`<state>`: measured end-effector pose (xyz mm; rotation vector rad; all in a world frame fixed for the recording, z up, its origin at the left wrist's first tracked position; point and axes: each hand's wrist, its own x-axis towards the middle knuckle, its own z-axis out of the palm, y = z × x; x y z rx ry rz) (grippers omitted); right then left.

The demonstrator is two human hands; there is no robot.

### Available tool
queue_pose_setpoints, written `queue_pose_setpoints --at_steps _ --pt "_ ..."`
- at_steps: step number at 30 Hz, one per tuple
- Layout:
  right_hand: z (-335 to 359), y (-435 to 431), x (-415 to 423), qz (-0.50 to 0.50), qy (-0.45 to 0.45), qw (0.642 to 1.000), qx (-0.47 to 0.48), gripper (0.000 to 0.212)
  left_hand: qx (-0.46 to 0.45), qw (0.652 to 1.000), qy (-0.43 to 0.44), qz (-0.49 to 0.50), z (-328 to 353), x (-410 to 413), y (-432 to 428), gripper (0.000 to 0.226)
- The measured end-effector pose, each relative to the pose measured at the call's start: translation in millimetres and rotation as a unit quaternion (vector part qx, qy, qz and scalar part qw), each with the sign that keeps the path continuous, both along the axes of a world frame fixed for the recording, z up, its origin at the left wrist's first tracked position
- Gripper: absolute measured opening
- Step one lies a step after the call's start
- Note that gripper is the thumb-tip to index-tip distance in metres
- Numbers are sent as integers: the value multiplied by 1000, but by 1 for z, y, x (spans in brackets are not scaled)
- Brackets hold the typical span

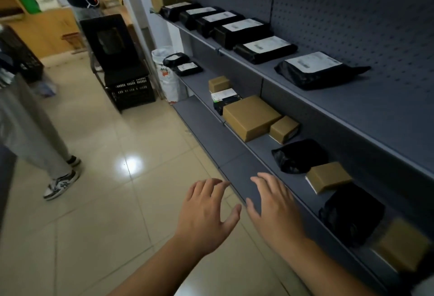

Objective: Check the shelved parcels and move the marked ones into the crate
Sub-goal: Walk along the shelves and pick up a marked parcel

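1. The left hand (206, 213) and the right hand (274, 209) are side by side at the lower centre of the frame. Both are palm down with fingers spread and relaxed, holding nothing and touching no parcel.
2. The left hand is over the tiled floor (105, 202). The right hand's fingers reach over the front of the bare bottom shelf (234, 162).
3. Just right of the right hand, the middle shelf (263, 148) carries a plain black bag (298, 155), a small brown box (328, 177), a second black bag (352, 213) and a blurred brown box (399, 244) at the lower right.
4. Further along that shelf, toward the centre of the frame, a large brown box (251, 117) touches a smaller one (284, 129). Beyond them are more small parcels.
5. The top shelf (375, 112), in the upper right, holds a row of black bags with white labels, the nearest (314, 70) lying apart from the others. The label print is too blurred to read.
6. The black crate (132, 94) stands on the floor left of centre, under a black chair (112, 44) and beside a white sack (166, 72), well apart from both hands.
7. Another person's legs (35, 131) stand at the left edge.
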<state>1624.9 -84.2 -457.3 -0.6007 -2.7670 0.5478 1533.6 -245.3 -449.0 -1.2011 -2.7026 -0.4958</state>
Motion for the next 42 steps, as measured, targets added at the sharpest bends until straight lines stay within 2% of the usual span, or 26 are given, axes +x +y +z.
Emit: queue_pose_setpoints --at_steps 7,12,22,28,33,42 --pt "-3 13 -104 76 -22 997 -2 50 0 998 -7 61 -7 -80 -3 57" --pt "-8 5 -205 113 -36 993 21 51 19 995 -3 96 -19 -169 -18 56" --pt "2 -34 -399 76 -17 997 8 50 22 996 22 85 1 -383 -66 56" --pt "0 -29 -478 56 -25 998 8 49 35 996 12 77 0 -467 -64 53" --pt "-21 -1 -541 32 -32 999 10 50 16 999 -1 47 -14 -538 -37 54" --pt "-51 63 -671 -44 -43 997 -42 52 -64 997 -8 -40 -22 -693 53 57"
